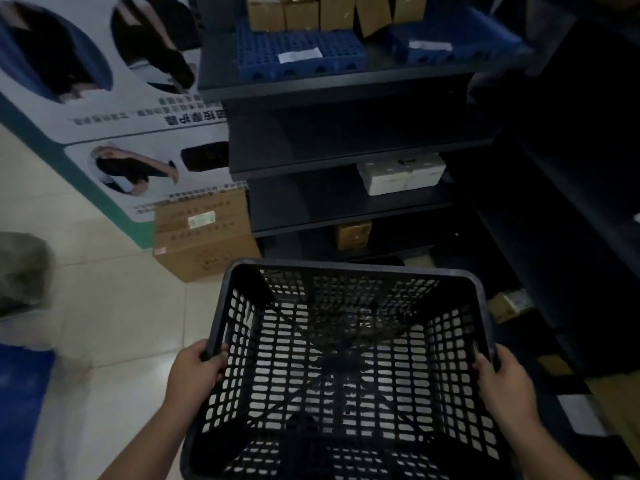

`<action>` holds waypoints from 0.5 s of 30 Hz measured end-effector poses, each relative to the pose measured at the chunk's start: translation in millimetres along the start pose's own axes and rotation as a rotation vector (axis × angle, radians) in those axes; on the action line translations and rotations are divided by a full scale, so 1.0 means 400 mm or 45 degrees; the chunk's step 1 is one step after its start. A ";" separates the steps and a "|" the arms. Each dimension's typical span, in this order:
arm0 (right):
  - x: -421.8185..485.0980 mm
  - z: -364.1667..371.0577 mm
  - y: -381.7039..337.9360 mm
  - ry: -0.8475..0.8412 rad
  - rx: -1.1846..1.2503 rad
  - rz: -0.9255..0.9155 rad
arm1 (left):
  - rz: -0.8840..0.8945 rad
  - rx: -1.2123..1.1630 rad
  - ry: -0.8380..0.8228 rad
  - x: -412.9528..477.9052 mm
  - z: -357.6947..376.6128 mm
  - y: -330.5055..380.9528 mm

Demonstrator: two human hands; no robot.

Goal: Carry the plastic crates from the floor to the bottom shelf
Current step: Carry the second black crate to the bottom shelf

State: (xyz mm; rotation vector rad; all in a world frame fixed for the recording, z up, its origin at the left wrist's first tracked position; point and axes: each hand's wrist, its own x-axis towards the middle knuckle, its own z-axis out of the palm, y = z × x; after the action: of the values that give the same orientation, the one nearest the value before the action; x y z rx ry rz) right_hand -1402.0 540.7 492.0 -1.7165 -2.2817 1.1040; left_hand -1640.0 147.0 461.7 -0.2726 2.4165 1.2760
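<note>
I hold a black plastic crate (pixel 349 271) with perforated walls and an empty inside, lifted above the pale tiled floor. My left hand (pixel 195 370) grips its left rim, and my right hand (pixel 504 382) grips its right rim. The crate's far edge points toward a dark metal shelving unit (pixel 339 88). The bottom shelf (pixel 381 249) lies low just beyond the crate, with a small cardboard box (pixel 353 234) on it.
A large cardboard box (pixel 204 237) stands on the floor left of the shelves, under a printed poster board (pixel 114 109). Blue crates (pixel 301 55) and boxes fill the top shelf; a white box (pixel 401 173) sits lower. A second dark rack (pixel 571 202) stands at right.
</note>
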 end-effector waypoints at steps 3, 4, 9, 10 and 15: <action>0.155 0.079 -0.058 0.015 -0.044 0.029 | -0.047 0.001 -0.070 0.184 0.100 0.022; 0.207 0.107 -0.075 0.020 -0.054 0.033 | -0.073 -0.005 -0.087 0.239 0.136 0.029; 0.476 0.248 -0.118 -0.005 -0.108 0.005 | -0.185 -0.045 -0.082 0.462 0.307 0.039; 0.527 0.278 -0.117 -0.007 -0.121 0.005 | -0.199 -0.039 -0.077 0.503 0.342 0.035; 0.774 0.431 -0.065 -0.026 -0.171 -0.027 | -0.236 -0.014 -0.019 0.659 0.528 -0.015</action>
State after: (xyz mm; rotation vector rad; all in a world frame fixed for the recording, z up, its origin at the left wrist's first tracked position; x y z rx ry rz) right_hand -1617.0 720.5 273.5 -1.7292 -2.4320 0.9897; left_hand -1823.4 320.4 237.3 -0.4762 2.3113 1.2048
